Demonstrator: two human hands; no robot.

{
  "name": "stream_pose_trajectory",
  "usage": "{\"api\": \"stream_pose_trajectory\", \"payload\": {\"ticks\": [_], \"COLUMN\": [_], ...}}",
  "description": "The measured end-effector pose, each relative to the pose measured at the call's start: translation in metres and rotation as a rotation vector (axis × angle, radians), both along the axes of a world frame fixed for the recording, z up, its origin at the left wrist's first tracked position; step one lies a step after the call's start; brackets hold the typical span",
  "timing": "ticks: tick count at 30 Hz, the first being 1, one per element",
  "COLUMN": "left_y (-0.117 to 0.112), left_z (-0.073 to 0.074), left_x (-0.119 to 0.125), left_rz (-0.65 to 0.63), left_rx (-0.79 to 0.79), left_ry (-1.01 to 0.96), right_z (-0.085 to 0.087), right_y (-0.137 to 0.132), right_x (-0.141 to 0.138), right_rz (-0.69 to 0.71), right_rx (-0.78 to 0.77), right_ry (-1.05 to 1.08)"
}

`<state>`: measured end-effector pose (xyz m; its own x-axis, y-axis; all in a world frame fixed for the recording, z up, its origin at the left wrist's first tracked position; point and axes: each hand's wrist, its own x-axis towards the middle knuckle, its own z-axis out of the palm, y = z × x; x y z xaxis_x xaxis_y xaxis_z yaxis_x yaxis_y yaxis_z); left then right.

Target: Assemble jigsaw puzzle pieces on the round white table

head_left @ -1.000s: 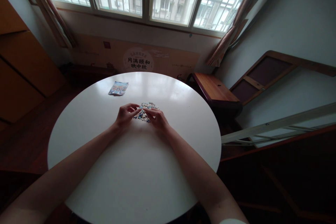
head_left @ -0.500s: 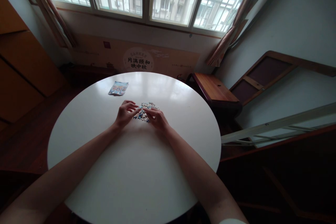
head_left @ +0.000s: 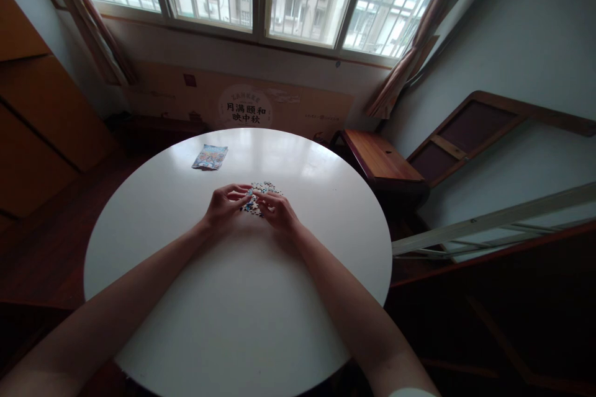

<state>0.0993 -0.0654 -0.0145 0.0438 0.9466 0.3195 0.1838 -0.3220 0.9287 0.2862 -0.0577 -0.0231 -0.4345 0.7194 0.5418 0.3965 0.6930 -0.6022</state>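
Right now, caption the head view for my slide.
Left hand and right hand close together at small puzzle pieces on a round white table.

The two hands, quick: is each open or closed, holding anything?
Left hand: curled at the puzzle pieces; whether holding one cannot be told.
Right hand: curled there too; hold likewise unclear.

Bunch of tiny jigsaw pieces (head_left: pixel 254 205), kind of a blue, white and tan mix with some dark ones, all loose in one messy patch. Treat the white table (head_left: pixel 246 304) as a clock and they're off-centre toward 1 o'clock. Edges are pretty ragged. Part of the patch is covered, and any print's too small to read.
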Motion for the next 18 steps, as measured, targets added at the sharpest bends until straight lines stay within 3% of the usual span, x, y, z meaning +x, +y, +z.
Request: {"api": "stream_pose_trajectory", "payload": {"ticks": [10,18], "left_y": [-0.0020,-0.0033], "left_z": [0.0029,0.0053], "left_x": [0.0005,0.0009], "left_rz": [-0.007,-0.050], "left_rx": [0.013,0.039], "left_ry": [-0.003,0.024], "right_z": [0.0034,0.0053], "right_y": [-0.0034,-0.0011], "right_x": [-0.0020,-0.0011], "right_rz": [0.018,-0.133], "right_rx": [0.019,-0.053], "right_ry": [0.043,0.197]}}
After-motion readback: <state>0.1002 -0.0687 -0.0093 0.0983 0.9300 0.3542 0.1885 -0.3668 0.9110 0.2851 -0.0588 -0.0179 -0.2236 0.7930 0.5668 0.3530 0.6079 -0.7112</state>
